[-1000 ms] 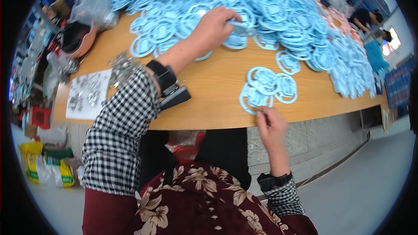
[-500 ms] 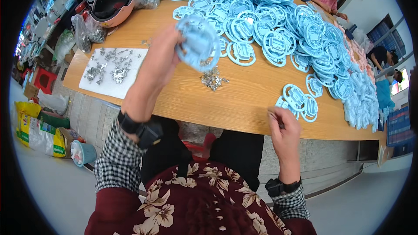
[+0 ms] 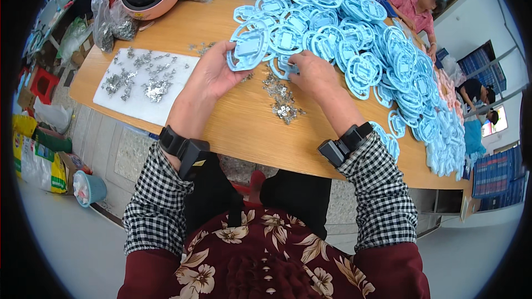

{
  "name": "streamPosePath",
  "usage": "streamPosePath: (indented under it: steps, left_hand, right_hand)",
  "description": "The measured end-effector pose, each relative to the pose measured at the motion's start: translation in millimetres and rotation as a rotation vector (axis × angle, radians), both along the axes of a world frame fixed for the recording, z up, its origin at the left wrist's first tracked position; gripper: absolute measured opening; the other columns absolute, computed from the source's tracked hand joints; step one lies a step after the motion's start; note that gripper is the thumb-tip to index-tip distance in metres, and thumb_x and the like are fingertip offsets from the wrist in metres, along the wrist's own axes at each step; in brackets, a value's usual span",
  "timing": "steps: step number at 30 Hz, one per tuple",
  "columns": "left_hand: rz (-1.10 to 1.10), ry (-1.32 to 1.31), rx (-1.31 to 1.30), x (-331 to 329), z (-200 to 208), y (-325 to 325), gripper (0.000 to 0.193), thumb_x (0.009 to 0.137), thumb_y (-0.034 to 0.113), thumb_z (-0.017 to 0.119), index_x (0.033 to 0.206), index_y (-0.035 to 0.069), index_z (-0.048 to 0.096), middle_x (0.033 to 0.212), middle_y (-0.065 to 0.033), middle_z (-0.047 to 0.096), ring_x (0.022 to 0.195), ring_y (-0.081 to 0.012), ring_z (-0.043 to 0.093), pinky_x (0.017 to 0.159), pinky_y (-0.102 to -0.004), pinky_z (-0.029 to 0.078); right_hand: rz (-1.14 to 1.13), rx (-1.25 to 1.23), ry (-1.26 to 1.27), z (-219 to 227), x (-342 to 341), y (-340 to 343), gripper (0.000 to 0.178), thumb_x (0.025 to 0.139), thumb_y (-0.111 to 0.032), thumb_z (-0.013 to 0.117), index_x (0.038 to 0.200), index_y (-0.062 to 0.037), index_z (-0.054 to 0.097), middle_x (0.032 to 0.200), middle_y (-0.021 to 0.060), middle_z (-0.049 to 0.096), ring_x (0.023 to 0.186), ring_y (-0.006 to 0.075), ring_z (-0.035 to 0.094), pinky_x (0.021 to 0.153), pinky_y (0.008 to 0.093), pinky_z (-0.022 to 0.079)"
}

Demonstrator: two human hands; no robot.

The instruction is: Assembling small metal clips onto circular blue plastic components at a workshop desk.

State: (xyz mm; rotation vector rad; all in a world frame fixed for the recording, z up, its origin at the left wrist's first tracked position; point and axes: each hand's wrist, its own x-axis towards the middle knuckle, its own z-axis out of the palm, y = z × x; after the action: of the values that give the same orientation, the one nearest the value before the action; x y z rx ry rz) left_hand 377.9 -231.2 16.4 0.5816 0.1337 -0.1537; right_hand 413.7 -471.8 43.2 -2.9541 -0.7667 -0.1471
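Observation:
My left hand (image 3: 217, 72) grips a light blue ring-shaped plastic part (image 3: 249, 47) by its left edge, tilted up above the wooden table. Close by on the right, my right hand (image 3: 317, 76) has its thumb and fingers pinched together. Something small and dark shows at those fingertips, too small to name. Just beyond them lies another blue plastic part (image 3: 281, 66), partly covered by the hand. Between my forearms, small silvery metal pieces (image 3: 285, 108) are scattered in a loose heap on the table.
A large pile of blue parts (image 3: 354, 39) fills the table's far and right sides. White pad (image 3: 111, 98) with metal pieces lies left. Behind it stand a pink helmet (image 3: 145, 8) and plastic bags (image 3: 123, 25). A person in pink (image 3: 413, 11) sits at the far right.
My right hand has come up and left from the near right edge to beside the blue parts. The left hand has lowered slightly, with its blue part turned.

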Motion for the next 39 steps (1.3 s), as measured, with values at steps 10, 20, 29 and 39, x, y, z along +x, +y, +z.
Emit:
streamPosePath:
  steps: [10,20,29,39]
  left_hand:
    - [-0.027,0.023,0.079,25,10,-6,0.044,0.105,0.017,0.033,0.139,-0.012,0.036,0.133,-0.0272,0.053,0.115,-0.0406,0.062,0.091,-0.0434,0.061]
    - [0.083,0.094,0.126,47,22,-19,0.035,0.105,0.013,0.038,0.133,-0.008,0.041,0.132,-0.0235,0.055,0.118,-0.0323,0.062,0.099,-0.0468,0.056]
    - [0.09,0.003,0.125,23,24,7,0.033,0.103,0.009,0.041,0.131,-0.008,0.041,0.129,-0.0224,0.055,0.116,-0.0327,0.062,0.098,-0.0484,0.057]
    - [0.104,0.001,0.142,-52,10,1,0.03,0.103,0.012,0.046,0.127,-0.006,0.049,0.122,-0.0169,0.061,0.109,-0.0247,0.065,0.093,-0.0397,0.058]
  right_hand:
    - [-0.026,0.175,0.278,15,29,-13,0.032,0.085,-0.026,0.062,0.11,-0.0058,0.067,0.106,0.0157,0.07,0.1,0.035,0.066,0.086,0.0425,0.052]
    - [0.008,0.107,-0.004,-12,50,-13,0.029,0.088,-0.032,0.069,0.111,-0.0141,0.07,0.102,0.0082,0.073,0.095,0.0328,0.068,0.081,0.0435,0.055]
    - [0.186,0.366,0.176,-23,40,14,0.024,0.095,-0.015,0.057,0.115,-0.0072,0.069,0.106,0.02,0.069,0.098,0.039,0.065,0.086,0.0458,0.052]
    - [0.173,0.41,0.235,-24,10,9,0.023,0.096,-0.014,0.057,0.113,-0.0052,0.069,0.1,0.014,0.067,0.092,0.0302,0.065,0.08,0.0395,0.053]
